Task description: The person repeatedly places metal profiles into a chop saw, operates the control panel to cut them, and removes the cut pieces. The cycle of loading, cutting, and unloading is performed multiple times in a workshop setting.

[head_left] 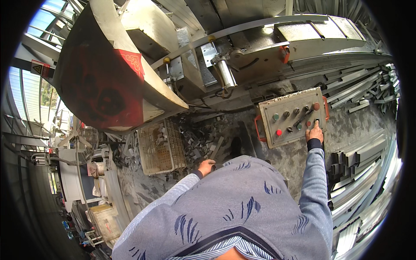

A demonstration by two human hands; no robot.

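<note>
My right hand (314,132) reaches to a control box (281,141) with a worn light panel and red side handles. Its index finger is stretched out onto a control near the panel's right edge, and nothing is held in it. Around the fingertip sit a red button (279,132), a green button (276,116) and several dark knobs. My left hand (206,167) is low in front of my body, its fingers curled together. A small dark patch shows beside those fingers; whether it is a held thing, I cannot make out.
Ahead stands a large metal cutting machine (255,56) with a cylinder (226,73) and a big red-and-dark guard (102,86). A plastic crate (145,151) sits on the floor among metal offcuts (197,147). Long metal profiles (359,160) lie stacked at right. A fan (82,141) stands at left.
</note>
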